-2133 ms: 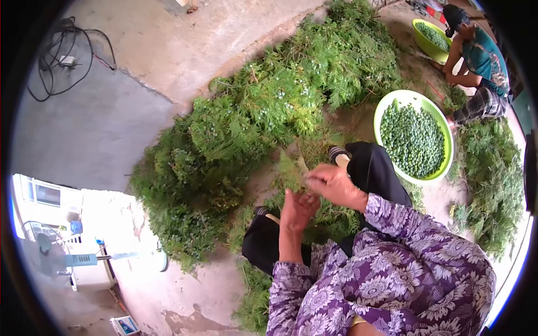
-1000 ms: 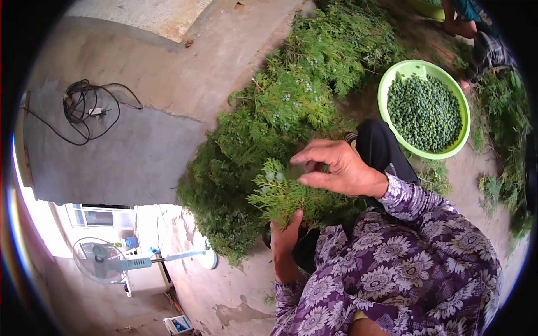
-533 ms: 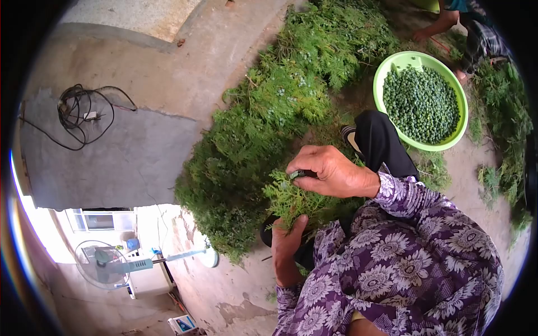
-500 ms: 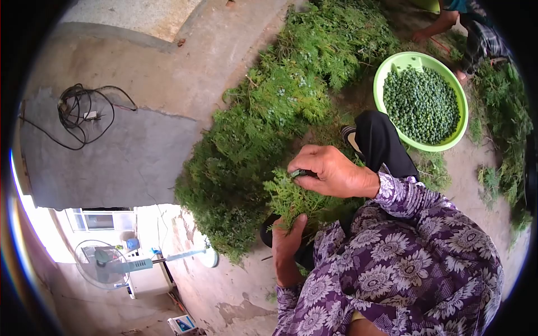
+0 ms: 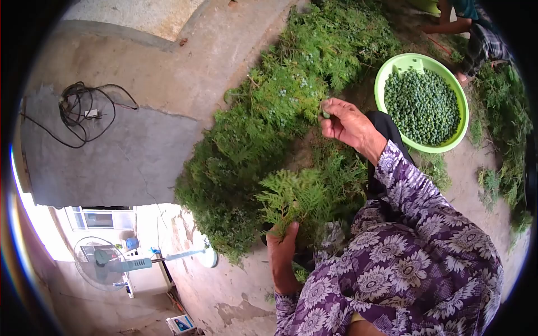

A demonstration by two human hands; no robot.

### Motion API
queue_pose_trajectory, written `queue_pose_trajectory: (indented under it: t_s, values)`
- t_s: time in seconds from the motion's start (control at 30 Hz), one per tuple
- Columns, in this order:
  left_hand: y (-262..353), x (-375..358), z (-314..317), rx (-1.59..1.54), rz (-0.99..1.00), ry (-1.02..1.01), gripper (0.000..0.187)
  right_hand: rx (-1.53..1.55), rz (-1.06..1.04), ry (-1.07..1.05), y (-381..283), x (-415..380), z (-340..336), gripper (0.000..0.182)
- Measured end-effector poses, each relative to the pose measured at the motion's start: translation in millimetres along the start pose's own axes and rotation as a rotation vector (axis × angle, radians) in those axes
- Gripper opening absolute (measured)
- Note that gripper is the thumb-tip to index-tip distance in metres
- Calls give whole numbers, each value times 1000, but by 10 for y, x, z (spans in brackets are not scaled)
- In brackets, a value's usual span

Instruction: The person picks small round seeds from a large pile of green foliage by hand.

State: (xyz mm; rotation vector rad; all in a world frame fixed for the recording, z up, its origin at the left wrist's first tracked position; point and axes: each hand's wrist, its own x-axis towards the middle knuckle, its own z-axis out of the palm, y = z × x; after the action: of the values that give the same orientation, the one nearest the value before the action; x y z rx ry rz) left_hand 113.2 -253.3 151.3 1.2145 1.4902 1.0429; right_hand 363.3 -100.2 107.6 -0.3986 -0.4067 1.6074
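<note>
My left hand (image 5: 283,246), low in the view, is closed round the base of a leafy green sprig (image 5: 291,196) that fans out above it. Farther up, my right hand (image 5: 348,124) has its thumb and fingers pinched on a small green berry (image 5: 326,114). A long heap of cut green branches (image 5: 269,106) with bluish berries lies just beyond both hands. Right of my right hand stands a light green basin (image 5: 380,89) with many round green berries (image 5: 421,103) in it.
Another person (image 5: 485,42) crouches at the upper right, one arm reaching toward the ground. More branches (image 5: 507,112) lie along the right edge. A coiled black cable (image 5: 75,112) rests on grey concrete at left; a standing fan (image 5: 103,263) is at lower left.
My right hand has moved up and right, away from the sprig, toward the basin. The sprig in my left hand now shows more fully. The other person's arm has shifted slightly.
</note>
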Motion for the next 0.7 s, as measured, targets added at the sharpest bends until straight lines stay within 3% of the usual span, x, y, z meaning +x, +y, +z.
queue_pose_trajectory:
  t_s: [0.07, 0.1, 0.17, 0.33, 0.57, 0.63, 0.7]
  values:
    - [17, 22, -3, 23, -54, 32, 21, 55, 233, -46, 40, -140, 106, 8]
    - [24, 34, 17, 20, -59, 32, 21, 71, 316, 73, 72, -224, 262, 3]
    - [47, 68, 59, -9, -20, 13, 22, 126, 346, -138, 214, -205, 185, 3]
    - [48, 80, 50, 133, -40, -76, 20, 31, 348, -177, 233, -241, 187, 4]
    - [9, 88, 60, 220, 15, -120, 16, -544, 337, -329, 256, -370, 394, 16]
    - [-31, 91, 76, 227, 32, -125, 16, -926, 34, -455, 312, -360, 384, 23]
    - [-33, 93, 76, 234, 48, -128, 15, -964, 95, -464, 314, -362, 364, 29]
